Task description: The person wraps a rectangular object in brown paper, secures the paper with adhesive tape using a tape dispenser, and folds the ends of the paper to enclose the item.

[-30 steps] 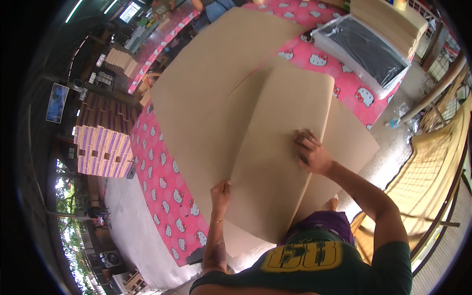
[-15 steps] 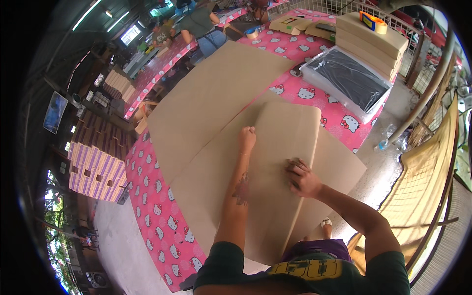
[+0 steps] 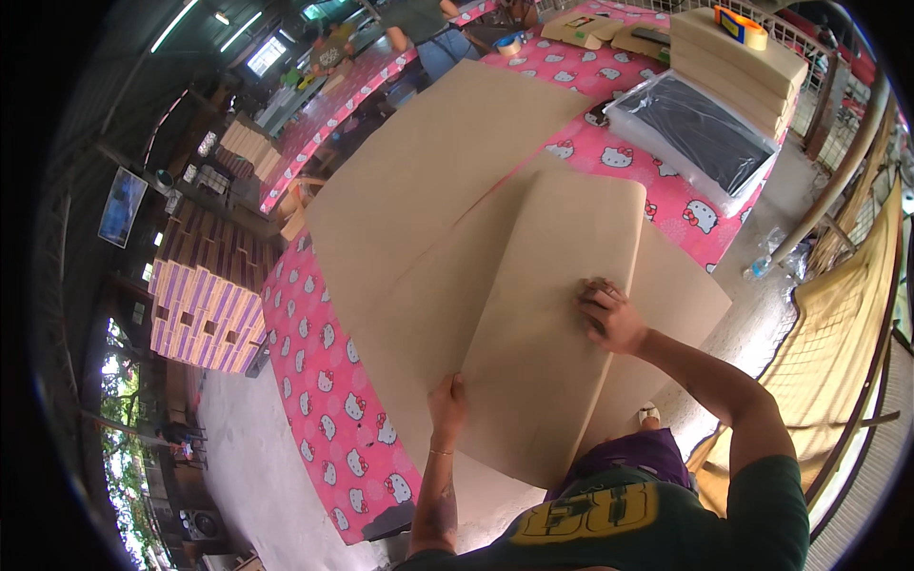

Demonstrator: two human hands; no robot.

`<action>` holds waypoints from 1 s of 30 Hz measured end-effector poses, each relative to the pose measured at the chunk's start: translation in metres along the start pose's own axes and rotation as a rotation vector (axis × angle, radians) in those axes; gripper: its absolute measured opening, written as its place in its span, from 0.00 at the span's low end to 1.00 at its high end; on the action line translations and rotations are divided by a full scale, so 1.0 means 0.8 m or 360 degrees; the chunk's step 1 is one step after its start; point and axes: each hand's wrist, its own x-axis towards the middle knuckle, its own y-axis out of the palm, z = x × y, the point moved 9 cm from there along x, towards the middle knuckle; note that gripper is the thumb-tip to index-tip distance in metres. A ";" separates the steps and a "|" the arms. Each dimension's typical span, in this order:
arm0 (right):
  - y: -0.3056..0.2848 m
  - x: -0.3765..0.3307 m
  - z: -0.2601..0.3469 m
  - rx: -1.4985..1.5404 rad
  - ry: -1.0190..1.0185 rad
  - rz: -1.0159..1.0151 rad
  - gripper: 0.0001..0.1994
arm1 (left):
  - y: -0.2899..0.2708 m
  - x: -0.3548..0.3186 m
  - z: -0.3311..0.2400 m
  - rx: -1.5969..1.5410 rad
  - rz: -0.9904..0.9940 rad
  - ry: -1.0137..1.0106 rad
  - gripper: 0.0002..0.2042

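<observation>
A large brown sheet (image 3: 400, 219) lies across the table (image 3: 305, 381), over its pink patterned cloth. Its folded section (image 3: 547, 285), nearest the person, is long and narrow: the long axis runs from near the person's waist at 6 o'clock up to about 12:30, with a rounded long edge on the 3 o'clock side.

Taking that section as the dial's centre, the left hand (image 3: 447, 404) is at 8 o'clock, at the other long edge, closed in a loose fist; I cannot tell whether it pinches the edge. The right hand (image 3: 611, 316) rests at 3 o'clock, half open with fingers bent onto the section; what may be under them is hidden. A plastic-wrapped dark panel (image 3: 700, 133) lies at 1 o'clock.

Half a second ago the left hand was at 11 o'clock; the right hand keeps nearly the same spot, and the section's direction is little changed.
</observation>
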 end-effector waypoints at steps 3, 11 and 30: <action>-0.001 -0.005 -0.007 0.0007 0.0025 -0.0005 0.24 | 0.006 0.006 -0.006 -0.0092 0.0089 -0.0087 0.13; -0.004 0.004 0.004 0.0012 0.0012 0.0016 0.25 | 0.080 0.168 -0.100 -0.0024 -0.0163 0.0381 0.17; -0.005 0.002 -0.007 0.0107 -0.0004 -0.0003 0.22 | 0.166 0.017 -0.248 0.0858 -0.0145 0.0890 0.35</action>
